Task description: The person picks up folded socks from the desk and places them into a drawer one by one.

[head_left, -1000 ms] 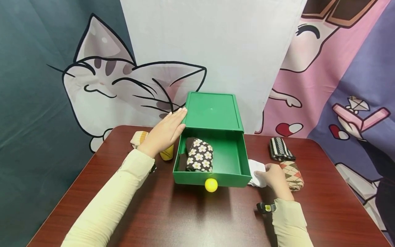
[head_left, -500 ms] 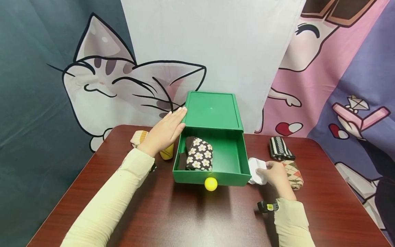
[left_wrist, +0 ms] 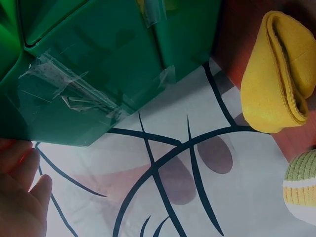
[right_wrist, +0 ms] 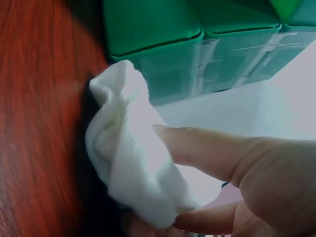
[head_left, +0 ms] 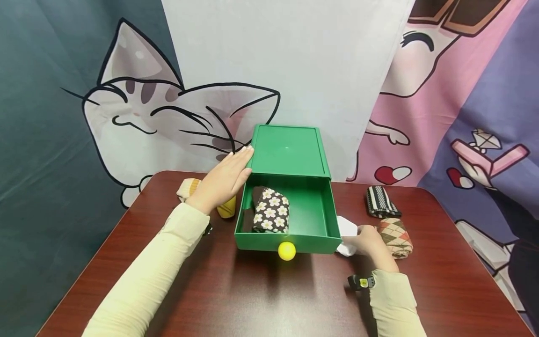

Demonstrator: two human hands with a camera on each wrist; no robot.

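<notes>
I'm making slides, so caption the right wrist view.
A right hand pinches a white cloth beside a green box.

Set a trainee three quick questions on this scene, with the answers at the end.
1. Which lies in the drawer: (a) striped cloth, (b) flowered cloth, (c) yellow cloth?
2. True or false: the left hand grips the knob.
3. What do the fingers of the right hand pinch?

Key:
1. b.
2. False; the left hand is at the left side of the box.
3. The white cloth.
</notes>
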